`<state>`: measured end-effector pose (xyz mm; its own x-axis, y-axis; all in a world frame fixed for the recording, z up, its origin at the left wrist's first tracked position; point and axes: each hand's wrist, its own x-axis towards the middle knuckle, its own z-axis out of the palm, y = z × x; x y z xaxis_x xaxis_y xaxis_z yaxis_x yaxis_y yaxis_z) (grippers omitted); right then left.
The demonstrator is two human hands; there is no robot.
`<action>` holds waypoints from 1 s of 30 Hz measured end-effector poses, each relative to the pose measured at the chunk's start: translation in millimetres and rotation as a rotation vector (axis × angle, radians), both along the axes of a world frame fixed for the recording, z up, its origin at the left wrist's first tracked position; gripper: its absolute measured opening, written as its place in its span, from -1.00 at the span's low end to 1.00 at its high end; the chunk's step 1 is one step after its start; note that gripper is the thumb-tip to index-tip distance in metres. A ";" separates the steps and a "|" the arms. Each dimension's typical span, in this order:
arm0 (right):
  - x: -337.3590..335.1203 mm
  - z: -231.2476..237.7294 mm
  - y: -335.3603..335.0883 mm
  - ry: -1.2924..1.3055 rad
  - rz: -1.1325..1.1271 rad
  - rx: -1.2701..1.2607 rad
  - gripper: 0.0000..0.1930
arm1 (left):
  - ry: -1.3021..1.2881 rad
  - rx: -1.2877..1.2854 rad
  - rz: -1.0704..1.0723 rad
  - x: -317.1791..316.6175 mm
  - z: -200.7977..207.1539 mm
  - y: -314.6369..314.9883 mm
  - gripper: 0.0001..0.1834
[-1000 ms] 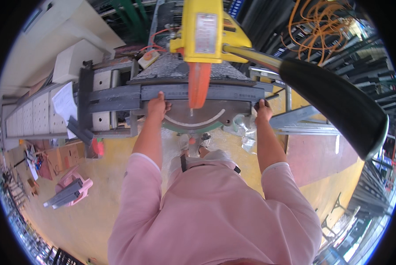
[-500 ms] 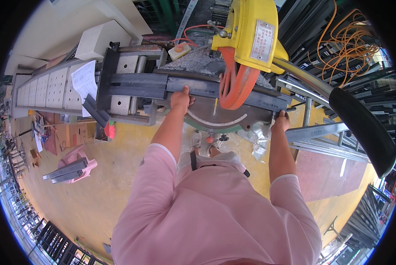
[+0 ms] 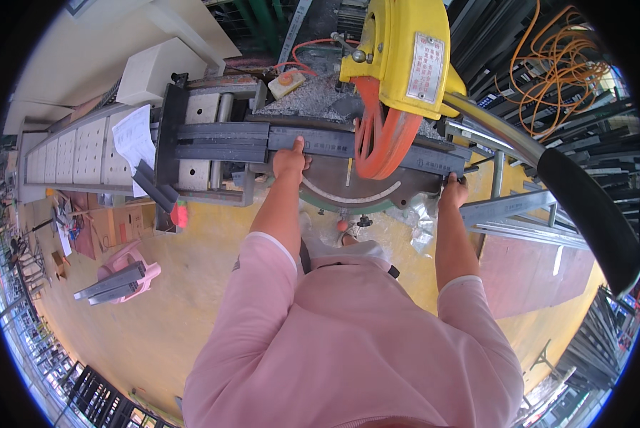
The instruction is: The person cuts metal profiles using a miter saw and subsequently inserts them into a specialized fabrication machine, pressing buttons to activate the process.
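A long dark grey metal profile (image 3: pixel 321 143) lies across the bed of a cutting saw, passing beneath its red-orange blade guard (image 3: pixel 384 143). My left hand (image 3: pixel 290 161) is closed on the profile left of the guard, thumb on top and fingers at the near edge. At the profile's right end, my right hand (image 3: pixel 454 192) grips the near side, its fingers partly hidden. Shorter dark profile pieces (image 3: pixel 220 143) butt up on the left, against a black upright stop plate (image 3: pixel 170 135). Above the bed stands the yellow saw head (image 3: pixel 395 53); its black handle (image 3: pixel 587 214) slants down at the right.
A perforated roller table (image 3: pixel 70 157) extends left, with a paper sheet (image 3: pixel 134 143) on it. A pink stool (image 3: pixel 145 274) carries cut profiles at lower left. Coiled orange cable (image 3: pixel 559 71) and stacked profiles fill the far right. Metal bars (image 3: pixel 512 207) lie right of my right hand.
My view has shifted slightly and my body has leaned in, so my shoes are now mostly covered. Both hands keep their grip on the profile, which stays under the guard.
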<state>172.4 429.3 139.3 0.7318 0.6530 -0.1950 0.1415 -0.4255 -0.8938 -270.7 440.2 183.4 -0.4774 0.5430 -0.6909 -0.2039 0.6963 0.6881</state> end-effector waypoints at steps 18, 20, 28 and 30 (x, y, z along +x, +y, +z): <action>-215.8 397.9 -78.7 0.822 0.769 1.021 -0.32 | -0.013 -0.069 -0.015 3.3 13.5 8.8 -0.41; -209.5 355.4 -125.6 0.960 0.783 1.021 -0.33 | -0.020 -0.070 -0.032 3.6 16.5 5.6 -0.40; -204.4 323.6 -210.9 0.535 0.641 -0.180 -0.70 | -0.008 -0.130 -0.044 4.5 13.6 12.2 -0.39; -210.7 309.4 -217.9 0.346 0.683 -0.157 -0.73 | -0.007 -0.134 -0.027 4.1 6.6 16.1 -0.36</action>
<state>-38.3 211.4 448.7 0.0581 0.8828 -0.4661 0.1414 -0.4695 -0.8715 -266.6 456.2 190.0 -0.4589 0.4584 -0.7611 -0.1877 0.7873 0.5873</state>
